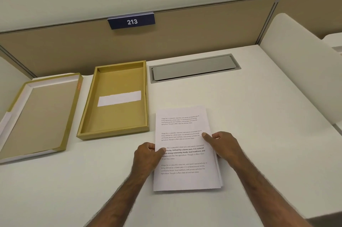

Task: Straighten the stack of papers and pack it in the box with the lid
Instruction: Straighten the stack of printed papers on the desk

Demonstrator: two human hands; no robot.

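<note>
White paper stack [183, 145] (printed), between left hand [148, 156], right hand [224, 145]

You see an evenly and softly lit scene with no hard glare. The desk [240, 115] reads bright and nearly shadowless; only faint shadows lie under the forearms and along the inner walls of the box [112, 121]. Wide-angle distortion bends the partition [55, 47] and the desk edges toward the frame borders. The printed text on the stack of papers [183, 134] is sharp enough to read partly; fine detail looks slightly soft.
</note>
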